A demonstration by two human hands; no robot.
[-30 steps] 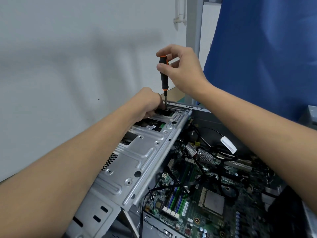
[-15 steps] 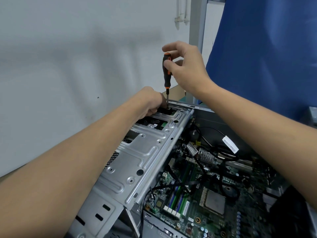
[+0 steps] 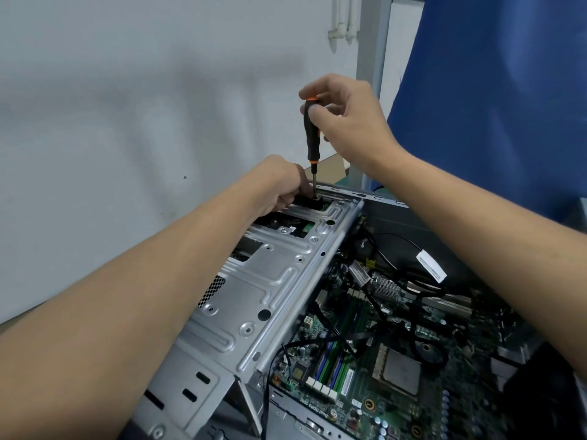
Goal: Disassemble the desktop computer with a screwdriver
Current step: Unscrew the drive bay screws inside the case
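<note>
The open desktop case lies before me, its silver metal drive bracket (image 3: 270, 281) running from near left to the far middle. My right hand (image 3: 349, 122) pinches the top of a black and orange screwdriver (image 3: 310, 131), which stands upright with its tip on a black part (image 3: 309, 202) at the bracket's far end. My left hand (image 3: 279, 185) is curled around that black part beside the tip. The motherboard (image 3: 381, 369) with green memory sticks and black cables lies to the right of the bracket.
A grey wall (image 3: 127, 122) stands close on the left behind the case. A blue cloth (image 3: 492, 106) hangs at the right, beside a grey post (image 3: 371, 74). A white-tagged cable (image 3: 430, 266) loops over the board.
My right hand has shifted slightly right and its fingers have re-gripped the screwdriver handle, as in turning. The left hand stays on the black part.
</note>
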